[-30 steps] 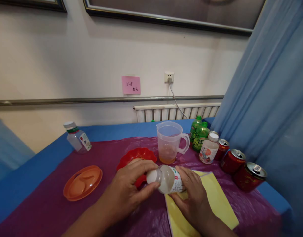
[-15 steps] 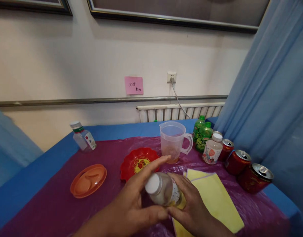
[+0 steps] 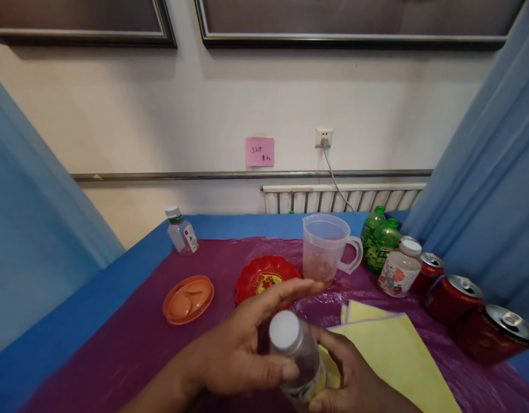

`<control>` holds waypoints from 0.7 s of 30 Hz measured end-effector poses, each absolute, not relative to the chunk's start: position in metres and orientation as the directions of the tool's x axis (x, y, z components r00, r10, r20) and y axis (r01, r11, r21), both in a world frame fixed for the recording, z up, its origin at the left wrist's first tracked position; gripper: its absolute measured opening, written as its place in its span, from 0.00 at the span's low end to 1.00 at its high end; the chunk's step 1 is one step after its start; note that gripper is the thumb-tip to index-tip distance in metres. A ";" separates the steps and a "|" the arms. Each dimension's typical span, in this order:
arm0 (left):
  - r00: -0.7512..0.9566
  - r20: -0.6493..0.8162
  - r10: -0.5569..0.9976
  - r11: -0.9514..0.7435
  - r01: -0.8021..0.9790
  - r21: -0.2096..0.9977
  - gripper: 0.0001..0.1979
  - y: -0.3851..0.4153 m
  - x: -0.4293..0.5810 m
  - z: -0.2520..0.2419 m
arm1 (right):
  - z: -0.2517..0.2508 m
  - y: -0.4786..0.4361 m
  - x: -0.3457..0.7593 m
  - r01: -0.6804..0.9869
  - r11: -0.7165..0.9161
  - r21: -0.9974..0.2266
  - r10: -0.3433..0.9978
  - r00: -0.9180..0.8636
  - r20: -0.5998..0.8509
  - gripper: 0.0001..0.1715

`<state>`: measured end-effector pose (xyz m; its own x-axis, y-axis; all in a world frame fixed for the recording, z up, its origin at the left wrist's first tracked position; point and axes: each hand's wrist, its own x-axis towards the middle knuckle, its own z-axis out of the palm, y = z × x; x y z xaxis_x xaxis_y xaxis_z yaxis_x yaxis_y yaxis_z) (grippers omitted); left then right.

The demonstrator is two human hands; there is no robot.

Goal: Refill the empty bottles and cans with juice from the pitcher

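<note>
At the near side of the table, in front of the red scalloped dish [image 3: 244, 282] and beside the yellow cloth [image 3: 389, 350], there's a clear bottle [image 3: 307, 358] with its white cap [image 3: 286, 330] on. The right hand [image 3: 359, 376] is wrapped around its lower half; the left hand [image 3: 241, 347] is spread wide, thumb across the bottle's shoulder, index finger stretched out past the cap. Can't tell if the base touches the table; it's cut off.

My worry: only one hand really has it, and low down, so a bump from the left could tip it. That long index finger might also clip the dish or the plastic jug [image 3: 320, 252] if it swings out.

Compared with a second ago, the bottle's far more upright, the left fingers aren't pinching the cap anymore, and the view's swung left.
</note>
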<state>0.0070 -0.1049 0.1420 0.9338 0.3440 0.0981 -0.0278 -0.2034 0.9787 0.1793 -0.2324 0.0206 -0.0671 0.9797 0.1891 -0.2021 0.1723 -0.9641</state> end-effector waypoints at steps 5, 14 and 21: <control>0.768 0.230 0.598 -0.304 -0.048 0.951 0.25 -0.102 0.007 0.125 | 0.014 -0.226 0.180 -0.106 0.213 -0.971 0.977 0.021 0.212 0.47; 0.847 0.227 0.481 -0.034 -0.241 0.970 0.38 -0.091 0.003 0.108 | 0.010 -0.228 0.175 -0.172 0.166 -0.971 0.984 -0.032 0.174 0.46; 0.879 0.087 0.469 -0.262 0.045 0.964 0.39 -0.096 -0.026 0.077 | -0.007 -0.227 0.171 -0.145 0.177 -0.974 0.983 -0.026 0.182 0.51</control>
<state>-0.0258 -0.0955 0.0767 0.8789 0.4692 0.0866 0.0451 -0.2624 0.9639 0.1712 -0.2274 -0.0073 -0.0257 0.9830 0.1820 -0.1445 0.1765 -0.9736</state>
